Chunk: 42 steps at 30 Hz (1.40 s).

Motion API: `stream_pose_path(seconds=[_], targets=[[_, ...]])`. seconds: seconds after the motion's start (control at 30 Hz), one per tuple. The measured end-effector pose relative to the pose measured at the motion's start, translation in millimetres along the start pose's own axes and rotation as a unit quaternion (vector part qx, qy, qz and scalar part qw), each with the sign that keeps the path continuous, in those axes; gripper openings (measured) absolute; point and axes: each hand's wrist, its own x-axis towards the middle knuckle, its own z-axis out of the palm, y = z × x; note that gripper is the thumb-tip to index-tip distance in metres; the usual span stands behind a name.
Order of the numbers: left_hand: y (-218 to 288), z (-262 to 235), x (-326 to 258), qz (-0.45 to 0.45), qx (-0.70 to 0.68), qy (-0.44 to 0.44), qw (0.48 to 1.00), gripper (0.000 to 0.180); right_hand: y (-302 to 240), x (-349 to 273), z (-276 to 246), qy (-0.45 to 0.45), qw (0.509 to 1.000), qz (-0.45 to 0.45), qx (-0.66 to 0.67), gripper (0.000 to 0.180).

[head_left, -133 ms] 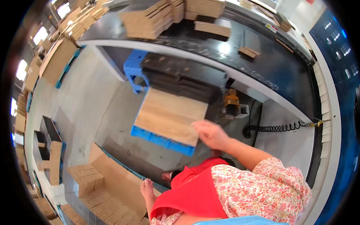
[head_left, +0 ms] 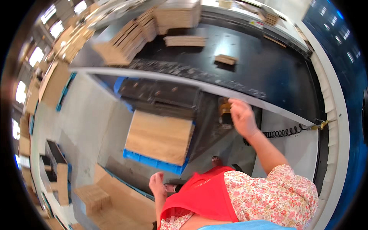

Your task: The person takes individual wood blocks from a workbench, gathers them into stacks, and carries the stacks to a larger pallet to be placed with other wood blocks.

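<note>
My right hand (head_left: 242,117) reaches forward to a small yellow and black device (head_left: 224,110) hanging under the grey rim (head_left: 184,82) of a black conveyor belt (head_left: 260,69). Its fingers lie against the device and the rim; whether they grip it is unclear. A black coiled cable (head_left: 283,133) runs off to the right of that wrist. My left hand (head_left: 157,183) hangs low beside my red apron and holds nothing. In front of it a stack of flat brown cardboard sheets (head_left: 159,138) lies on a blue pallet (head_left: 153,163).
Bundles of folded cardboard (head_left: 130,40) and a smaller bundle (head_left: 225,59) lie on the belt. More cardboard stacks (head_left: 92,197) stand at the lower left, others along the left wall. Grey concrete floor (head_left: 88,122) surrounds the pallet. A dark machine base (head_left: 165,94) sits behind it.
My right hand has moved from the near corner of the cardboard stack up and right to the yellow device. My view has shifted closer to the belt.
</note>
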Motion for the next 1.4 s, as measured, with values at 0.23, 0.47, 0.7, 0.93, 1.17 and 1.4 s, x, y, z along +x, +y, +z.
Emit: stream_pose_path(seconds=[0.23,0.47,0.7,0.93,1.17,1.4], targets=[[167.0,281.0,-14.6,0.313,0.097,-0.318,0.890,0.018,206.4,6.7,-125.2,0.001,0.947,0.159,-0.279,0.034],[254.0,418.8,23.6,0.605,0.133,-0.174,0.766,0.040,255.3,30.3,-150.2,-0.067,0.943,0.126,-0.300,0.037],[258.7,498.6,69.6,0.541,0.212,-0.056,0.812,0.076,362.4,87.3,-167.6,0.021,0.929,0.101,-0.356,0.036],[256.7,505.5,78.7,0.479,0.179,-0.029,0.859,0.067,498.4,170.4,-175.9,0.048,0.907,0.071,-0.413,0.031],[261.4,505.4,73.3,0.449,0.217,0.012,0.867,0.058,581.2,234.2,-176.9,-0.044,0.903,0.096,-0.417,0.023],[265.2,508.4,71.9,0.462,0.266,0.038,0.845,0.040,554.4,244.4,-192.9,-0.135,0.896,0.115,-0.408,0.018]])
